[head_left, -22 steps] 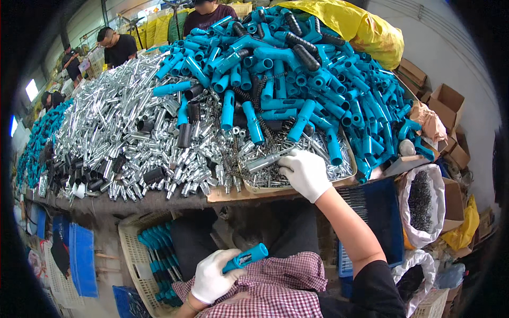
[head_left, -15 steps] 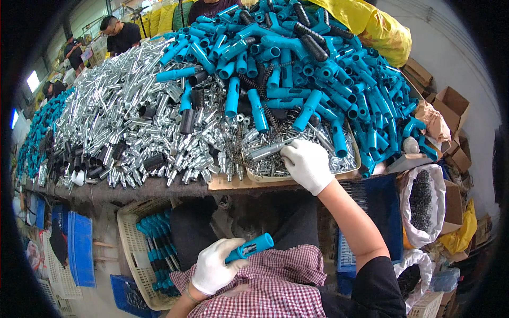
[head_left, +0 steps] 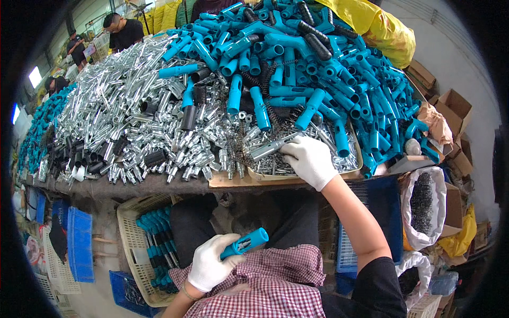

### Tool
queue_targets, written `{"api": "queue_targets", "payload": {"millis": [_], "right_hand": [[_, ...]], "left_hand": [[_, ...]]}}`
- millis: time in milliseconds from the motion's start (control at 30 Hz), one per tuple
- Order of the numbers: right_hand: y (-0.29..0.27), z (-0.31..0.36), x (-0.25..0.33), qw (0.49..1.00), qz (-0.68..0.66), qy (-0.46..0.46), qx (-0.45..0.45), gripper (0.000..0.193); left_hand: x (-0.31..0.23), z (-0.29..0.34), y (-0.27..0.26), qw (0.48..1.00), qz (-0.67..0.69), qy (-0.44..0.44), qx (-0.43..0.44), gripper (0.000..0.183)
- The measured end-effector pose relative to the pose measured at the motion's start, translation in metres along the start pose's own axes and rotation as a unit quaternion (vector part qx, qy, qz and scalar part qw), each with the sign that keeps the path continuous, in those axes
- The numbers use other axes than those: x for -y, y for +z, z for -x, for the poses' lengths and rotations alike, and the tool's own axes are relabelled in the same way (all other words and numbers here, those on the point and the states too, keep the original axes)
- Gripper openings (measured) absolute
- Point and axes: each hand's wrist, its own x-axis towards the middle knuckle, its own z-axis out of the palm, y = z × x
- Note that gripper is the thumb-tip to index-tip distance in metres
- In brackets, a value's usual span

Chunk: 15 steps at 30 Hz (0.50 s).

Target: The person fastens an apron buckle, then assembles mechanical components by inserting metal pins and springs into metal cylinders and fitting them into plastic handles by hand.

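My left hand (head_left: 213, 264), in a white glove, is wrapped round a teal tubular handle (head_left: 245, 245) above my lap. Silvery metal shows through a slot in the handle's side. My right hand (head_left: 311, 162), also gloved in white, reaches over a shallow cream tray (head_left: 347, 172) of small metal parts. Its fingers are closed and point down into the parts; what they pinch, if anything, is hidden. Just left of those fingertips a grey metal cylinder with a narrow tip (head_left: 268, 150) lies on the parts.
Heaped teal handles (head_left: 339, 79) and silver metal pieces (head_left: 122, 100) cover the table. A cream crate (head_left: 129, 233) of teal-and-black assemblies stands below, left of my legs. Blue bins (head_left: 80, 245) and a white sack (head_left: 440, 212) flank me. Other people (head_left: 124, 34) stand at the far left.
My left hand has shifted slightly left and down with the teal handle, which has turned a little. The right hand stays at the tray, its fingers slightly repositioned.
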Motion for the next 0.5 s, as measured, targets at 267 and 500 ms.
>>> {"api": "queue_targets", "payload": {"millis": [267, 500], "right_hand": [[0.004, 0.000, -0.001, 0.996, -0.045, 0.024, -0.067, 0.009], [-0.029, 0.001, -0.001, 0.946, -0.240, 0.183, -0.118, 0.009]], "left_hand": [[-0.004, 0.001, 0.000, 1.000, 0.016, -0.012, -0.010, 0.046], [0.006, -0.002, -0.003, 0.996, 0.065, -0.063, -0.017, 0.051]]}}
